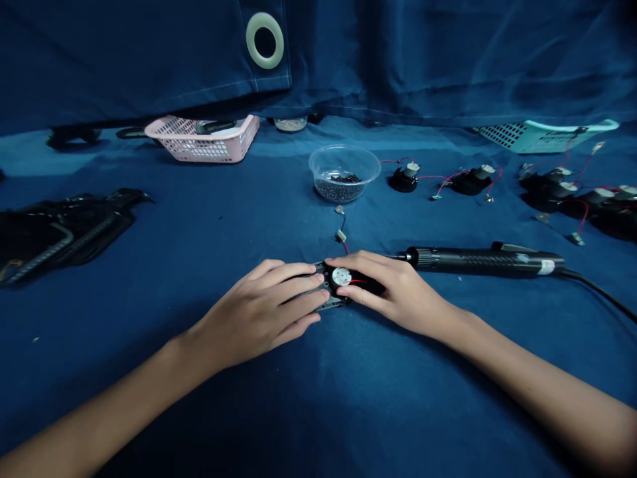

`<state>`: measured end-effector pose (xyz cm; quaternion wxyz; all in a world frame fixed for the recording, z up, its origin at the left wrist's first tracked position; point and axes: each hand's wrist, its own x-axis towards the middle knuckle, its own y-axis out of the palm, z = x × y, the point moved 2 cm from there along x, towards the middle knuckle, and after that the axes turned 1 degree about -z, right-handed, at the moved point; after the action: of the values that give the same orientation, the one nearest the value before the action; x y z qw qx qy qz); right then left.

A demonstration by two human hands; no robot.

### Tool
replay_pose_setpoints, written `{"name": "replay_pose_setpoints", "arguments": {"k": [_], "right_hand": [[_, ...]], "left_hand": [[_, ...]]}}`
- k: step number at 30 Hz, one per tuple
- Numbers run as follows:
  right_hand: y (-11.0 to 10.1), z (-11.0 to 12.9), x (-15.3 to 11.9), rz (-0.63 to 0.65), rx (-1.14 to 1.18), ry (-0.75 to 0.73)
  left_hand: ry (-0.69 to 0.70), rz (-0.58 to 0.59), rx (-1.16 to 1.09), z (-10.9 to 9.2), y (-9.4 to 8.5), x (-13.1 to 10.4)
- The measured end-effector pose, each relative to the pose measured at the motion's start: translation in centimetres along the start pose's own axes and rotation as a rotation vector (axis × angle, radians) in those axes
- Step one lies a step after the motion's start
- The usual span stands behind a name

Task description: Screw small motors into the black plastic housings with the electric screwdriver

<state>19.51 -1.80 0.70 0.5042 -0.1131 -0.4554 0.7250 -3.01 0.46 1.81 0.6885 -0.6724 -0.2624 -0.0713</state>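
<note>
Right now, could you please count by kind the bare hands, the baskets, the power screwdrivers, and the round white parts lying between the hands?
Hands (left, right): 2
Baskets (pink, teal): 2
Power screwdriver: 1
Round white part between the hands: 1
Total: 6

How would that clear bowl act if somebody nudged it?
The clear bowl would probably slide before tipping, since the small dark pieces lie low inside it. Its thin, see-through wall suggests it may flex a little when squeezed. A hard knock could spill them, as they look loose and uncovered.
</note>
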Motion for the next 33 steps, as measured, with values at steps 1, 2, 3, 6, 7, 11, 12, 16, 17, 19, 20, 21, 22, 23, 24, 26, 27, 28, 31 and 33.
{"name": "replay_pose_setpoints", "arguments": {"k": [1, 2, 3, 6, 7, 11, 12, 16, 17, 19, 20, 21, 22, 23, 24, 26, 27, 28, 31, 33], "right_hand": [[-0.02, -0.03, -0.03, -0.003, 0.001, 0.012], [-0.03, -0.06, -0.06, -0.007, 0.0, 0.025], [-0.05, -0.08, -0.1, -0.012, -0.003, 0.034], [-0.04, -0.14, -0.16, -0.02, -0.012, 0.039], [-0.01, -0.15, -0.17, -0.021, -0.012, 0.035], [0.11, -0.23, -0.14, -0.027, -0.011, 0.025], [0.13, -0.25, -0.13, -0.026, -0.011, 0.026], [0.1, -0.27, -0.11, -0.017, -0.009, 0.043], [0.08, -0.26, -0.11, -0.014, -0.006, 0.046], [0.07, -0.24, -0.09, -0.008, 0.002, 0.052], [0.07, -0.24, -0.08, -0.008, 0.005, 0.052], [0.09, -0.24, -0.06, -0.01, 0.007, 0.051], [0.11, -0.25, -0.04, -0.011, 0.009, 0.049], [0.13, -0.27, -0.03, -0.01, 0.013, 0.048], [0.15, -0.29, -0.03, -0.008, 0.016, 0.048], [0.17, -0.35, -0.06, -0.004, 0.018, 0.054], [0.16, -0.38, -0.08, -0.001, 0.015, 0.058], [0.14, -0.4, -0.11, 0.0, 0.009, 0.062], [0.07, -0.4, -0.16, -0.002, 0.003, 0.061], [0.05, -0.36, -0.13, -0.009, 0.012, 0.049]], "left_hand": [[-0.003, 0.002, -0.008, 0.03, 0.01, 0.0], [-0.005, 0.005, -0.013, 0.06, 0.04, 0.0], [-0.005, 0.007, -0.017, 0.08, 0.07, -0.02], [-0.014, 0.01, -0.034, 0.11, 0.17, -0.07], [-0.024, 0.006, -0.043, 0.12, 0.18, -0.08], [-0.072, -0.001, -0.091, 0.25, 0.19, -0.15], [-0.079, 0.002, -0.1, 0.29, 0.21, -0.18], [-0.094, 0.012, -0.121, 0.39, 0.32, -0.2], [-0.096, 0.013, -0.124, 0.4, 0.33, -0.18], [-0.097, 0.013, -0.126, 0.37, 0.32, -0.12], [-0.097, 0.015, -0.124, 0.35, 0.3, -0.1], [-0.096, 0.018, -0.122, 0.33, 0.27, -0.08], [-0.093, 0.022, -0.118, 0.32, 0.24, -0.08], [-0.088, 0.027, -0.113, 0.31, 0.21, -0.09], [-0.082, 0.032, -0.107, 0.3, 0.2, -0.11], [-0.068, 0.042, -0.096, 0.3, 0.2, -0.18], [-0.064, 0.048, -0.093, 0.3, 0.21, -0.21], [-0.061, 0.055, -0.091, 0.31, 0.23, -0.24], [-0.058, 0.061, -0.087, 0.37, 0.27, -0.29], [-0.054, 0.055, -0.082, 0.41, 0.27, -0.33]]}}
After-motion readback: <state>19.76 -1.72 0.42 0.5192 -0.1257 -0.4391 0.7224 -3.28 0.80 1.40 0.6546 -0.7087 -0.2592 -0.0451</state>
